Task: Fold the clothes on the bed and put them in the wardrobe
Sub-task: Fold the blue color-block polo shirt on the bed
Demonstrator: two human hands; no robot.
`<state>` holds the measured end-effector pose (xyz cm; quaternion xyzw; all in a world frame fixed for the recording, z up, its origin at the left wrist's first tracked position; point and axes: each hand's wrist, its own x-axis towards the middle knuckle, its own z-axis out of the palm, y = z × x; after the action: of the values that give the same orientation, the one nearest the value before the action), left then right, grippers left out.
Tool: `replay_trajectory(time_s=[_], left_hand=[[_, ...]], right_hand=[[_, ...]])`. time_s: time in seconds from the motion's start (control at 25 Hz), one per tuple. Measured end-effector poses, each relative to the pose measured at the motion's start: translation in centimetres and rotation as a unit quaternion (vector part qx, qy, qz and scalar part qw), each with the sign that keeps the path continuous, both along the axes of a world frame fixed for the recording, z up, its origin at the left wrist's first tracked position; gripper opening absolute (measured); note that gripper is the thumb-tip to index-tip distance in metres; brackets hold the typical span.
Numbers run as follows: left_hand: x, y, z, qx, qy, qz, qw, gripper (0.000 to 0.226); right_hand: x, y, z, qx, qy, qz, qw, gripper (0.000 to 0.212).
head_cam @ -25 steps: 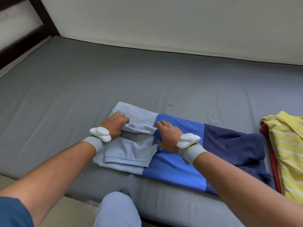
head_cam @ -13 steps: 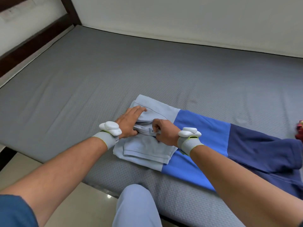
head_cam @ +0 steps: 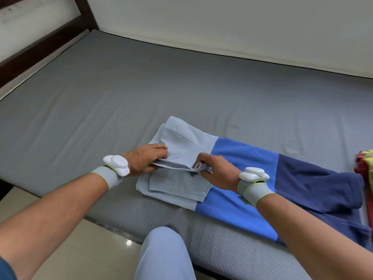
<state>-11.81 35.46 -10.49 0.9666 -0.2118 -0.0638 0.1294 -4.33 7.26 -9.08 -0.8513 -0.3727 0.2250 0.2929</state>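
Note:
A polo shirt in three bands, pale grey-blue, bright blue and navy, lies lengthwise near the front edge of the grey mattress. Its pale collar end is at the left, with the sleeves folded in. My left hand grips the raised pale fold at its left end, fingers over the top. My right hand pinches the same fold at its right end, fingers curled around the bunched cloth. The fold is lifted slightly off the shirt.
A stack of red and yellow clothes sits at the right edge of the view. A dark wooden bed frame runs along the left, a pale wall behind. My knee is against the bed's front edge, tiled floor below.
My right hand moved from lying flat on the blue band to pinching the pale fold. My left hand now grips that fold too, and the fold has risen. The view shifted left.

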Motion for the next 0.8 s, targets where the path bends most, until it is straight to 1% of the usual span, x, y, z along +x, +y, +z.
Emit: replay_trajectory(time_s=[0.08, 0.12, 0.16, 0.24, 0.28, 0.36, 0.4, 0.44, 0.48, 0.52, 0.56, 0.64, 0.68, 0.72, 0.76, 0.8], left_hand=[[-0.4, 0.5, 0.6, -0.026, 0.079, 0.065, 0.994, 0.030], [-0.1, 0.7, 0.9, -0.061, 0.086, 0.104, 0.989, 0.030], [0.7, 0.7, 1.2, -0.117, 0.079, 0.148, 0.979, 0.027], [3.4, 0.1, 2.2, -0.236, 0.068, 0.236, 0.940, 0.022], [5.2, -0.2, 2.5, -0.267, 0.064, 0.280, 0.920, 0.021], [8.4, -1.2, 2.2, -0.273, 0.058, 0.383, 0.880, 0.019], [9.4, -1.7, 1.6, -0.267, 0.057, 0.433, 0.859, 0.020], [9.9, -2.2, 0.9, -0.264, 0.063, 0.463, 0.844, 0.022], [10.0, -2.5, 0.2, -0.258, 0.067, 0.476, 0.838, 0.025], [9.7, -2.7, -0.3, -0.248, 0.062, 0.475, 0.842, 0.029], [8.9, -2.8, -0.6, -0.236, 0.049, 0.468, 0.851, 0.034], [7.0, -2.8, -0.5, -0.227, 0.001, 0.432, 0.873, 0.040], [5.8, -2.7, -0.1, -0.230, -0.012, 0.401, 0.887, 0.040], [4.6, -2.4, 0.2, -0.230, -0.007, 0.359, 0.905, 0.039], [3.4, -2.2, 0.5, -0.223, 0.026, 0.312, 0.923, 0.037], [2.3, -1.9, 0.8, -0.202, 0.079, 0.267, 0.939, 0.036]], right_hand=[[0.1, 0.1, 0.1, 0.003, -0.001, -0.018, 1.000, 0.012], [0.4, 0.2, -0.1, 0.016, 0.007, -0.044, 0.999, 0.011], [0.8, 0.3, -0.6, 0.039, 0.025, -0.088, 0.995, 0.011], [1.9, 0.6, -1.5, 0.095, 0.078, -0.203, 0.971, 0.011], [2.5, 0.9, -1.9, 0.118, 0.098, -0.270, 0.951, 0.011], [3.3, 0.9, -2.4, 0.124, 0.099, -0.387, 0.908, 0.017], [3.6, 1.0, -2.5, 0.109, 0.093, -0.424, 0.894, 0.023], [3.6, 1.1, -2.5, 0.094, 0.088, -0.436, 0.890, 0.029], [3.6, 1.3, -2.7, 0.084, 0.076, -0.430, 0.896, 0.036], [3.4, 1.6, -2.4, 0.074, 0.047, -0.412, 0.907, 0.042], [2.9, 1.9, -2.4, 0.057, -0.004, -0.387, 0.920, 0.047], [2.2, 2.4, -2.1, 0.008, -0.167, -0.310, 0.936, 0.053], [1.9, 2.5, -2.1, 0.003, -0.223, -0.247, 0.943, 0.051], [1.7, 2.5, -2.1, 0.005, -0.234, -0.171, 0.957, 0.045], [1.2, 2.5, -2.0, -0.004, -0.190, -0.100, 0.977, 0.037], [0.7, 2.3, -2.0, -0.046, -0.130, -0.039, 0.990, 0.033]])
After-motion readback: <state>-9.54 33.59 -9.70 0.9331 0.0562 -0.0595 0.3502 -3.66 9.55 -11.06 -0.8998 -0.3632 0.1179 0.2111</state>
